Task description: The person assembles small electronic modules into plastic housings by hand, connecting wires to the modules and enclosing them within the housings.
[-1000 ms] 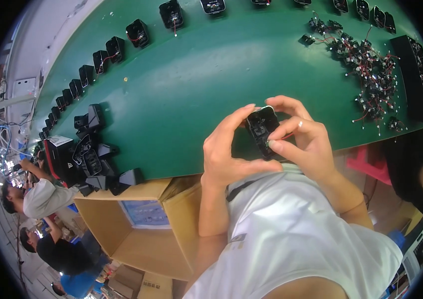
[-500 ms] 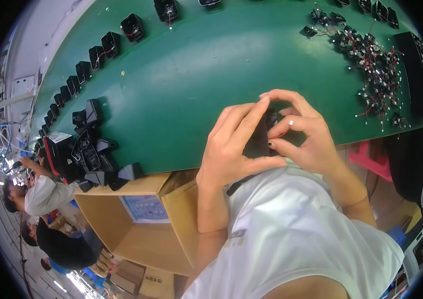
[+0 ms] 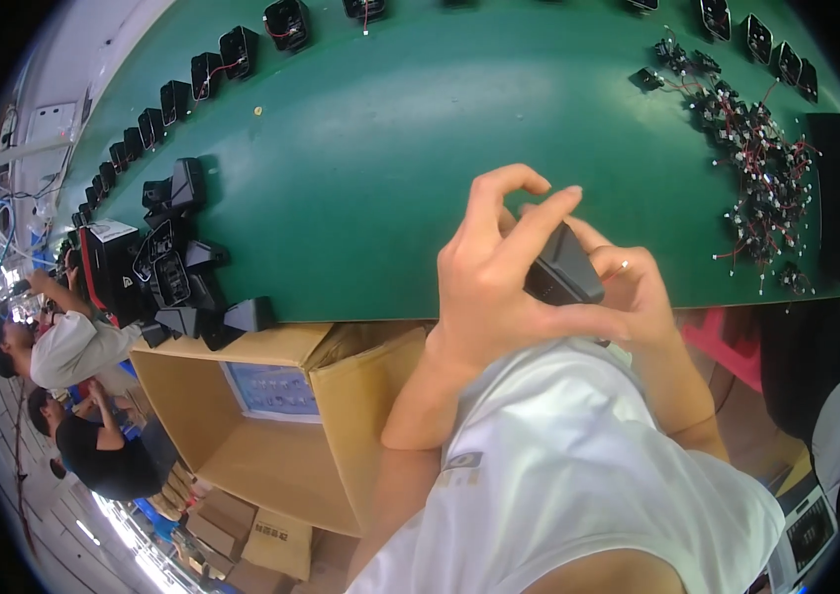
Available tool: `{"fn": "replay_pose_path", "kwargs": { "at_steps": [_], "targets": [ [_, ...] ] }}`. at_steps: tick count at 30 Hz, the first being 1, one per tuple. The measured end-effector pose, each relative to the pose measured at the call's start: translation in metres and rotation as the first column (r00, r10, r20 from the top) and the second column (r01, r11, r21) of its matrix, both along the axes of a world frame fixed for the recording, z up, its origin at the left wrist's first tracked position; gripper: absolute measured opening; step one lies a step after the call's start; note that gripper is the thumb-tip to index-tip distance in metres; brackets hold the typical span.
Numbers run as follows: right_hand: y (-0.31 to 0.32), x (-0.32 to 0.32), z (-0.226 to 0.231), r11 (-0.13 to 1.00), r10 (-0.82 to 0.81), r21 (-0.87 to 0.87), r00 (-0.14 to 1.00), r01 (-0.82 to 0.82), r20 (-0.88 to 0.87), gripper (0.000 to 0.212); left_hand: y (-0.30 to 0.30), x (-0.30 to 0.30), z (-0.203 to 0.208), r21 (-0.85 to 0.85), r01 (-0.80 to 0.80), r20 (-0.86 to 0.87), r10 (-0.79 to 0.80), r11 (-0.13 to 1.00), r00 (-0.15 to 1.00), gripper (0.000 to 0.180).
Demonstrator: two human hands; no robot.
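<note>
Between my two hands, over the near edge of the green table [image 3: 370, 188], is a black plastic housing [image 3: 566, 269] with a slanted outer face turned up. My left hand [image 3: 499, 272] grips it from the left, thumb along the near side and fingers over the far side. Behind it, my right hand [image 3: 638, 287] closes on its right side; some of those fingers are hidden. A small white connector [image 3: 624, 265] on a thin red wire sticks out beside my right fingers.
Several similar housings [image 3: 170, 277] lie piled at the left, above an open cardboard box [image 3: 271, 475]. More housings [image 3: 239, 51] line the table's far edge. At right are a heap of small wired black parts [image 3: 761, 168] and a black bin [image 3: 829, 198]. Other people [image 3: 108, 445] work at far left.
The housing has turned so its slanted outer face shows. My left hand has rolled over it and shifted slightly right; my right hand is now more hidden behind it. The view has shifted a little.
</note>
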State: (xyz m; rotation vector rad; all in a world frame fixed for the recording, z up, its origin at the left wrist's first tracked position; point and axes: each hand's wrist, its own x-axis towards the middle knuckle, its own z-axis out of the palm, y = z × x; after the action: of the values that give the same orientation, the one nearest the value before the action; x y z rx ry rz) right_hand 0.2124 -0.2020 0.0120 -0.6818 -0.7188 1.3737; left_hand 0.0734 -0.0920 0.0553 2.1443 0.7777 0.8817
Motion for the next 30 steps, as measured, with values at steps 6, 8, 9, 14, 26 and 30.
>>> {"fn": "replay_pose_path", "kwargs": {
  "at_steps": [6, 8, 9, 14, 26, 30],
  "targets": [
    [-0.016, 0.003, -0.012, 0.915, 0.109, -0.347, 0.955, -0.205, -0.276, 0.043, -0.004, -0.001, 0.0, 0.026, 0.031, -0.035, -0.03, 0.999, 0.999, 0.084],
    [-0.009, 0.006, 0.001, 0.929, 0.081, -0.281, 0.876, -0.239, -0.475, 0.052, 0.002, 0.0, -0.003, 0.005, 0.071, 0.016, -0.072, 0.997, 0.997, 0.079],
    [-0.004, 0.005, 0.004, 0.933, 0.07, -0.284, 0.884, -0.223, -0.462, 0.052, 0.003, -0.005, -0.007, 0.026, 0.084, 0.033, -0.085, 0.996, 0.996, 0.078],
    [-0.004, 0.005, -0.002, 0.947, 0.043, -0.252, 0.857, -0.198, -0.514, 0.052, 0.005, -0.02, -0.007, 0.072, 0.073, 0.016, -0.075, 0.995, 0.997, 0.062],
    [-0.005, 0.011, 0.016, 0.936, 0.062, -0.29, 0.903, -0.201, -0.426, 0.038, 0.01, -0.022, -0.011, 0.219, 0.14, 0.045, -0.153, 0.966, 0.987, 0.056],
    [-0.005, 0.01, 0.015, 0.947, 0.094, -0.233, 0.882, -0.223, -0.461, 0.043, 0.007, -0.016, -0.016, 0.187, 0.119, 0.139, -0.146, 0.975, 0.979, 0.057]
  ]
}}
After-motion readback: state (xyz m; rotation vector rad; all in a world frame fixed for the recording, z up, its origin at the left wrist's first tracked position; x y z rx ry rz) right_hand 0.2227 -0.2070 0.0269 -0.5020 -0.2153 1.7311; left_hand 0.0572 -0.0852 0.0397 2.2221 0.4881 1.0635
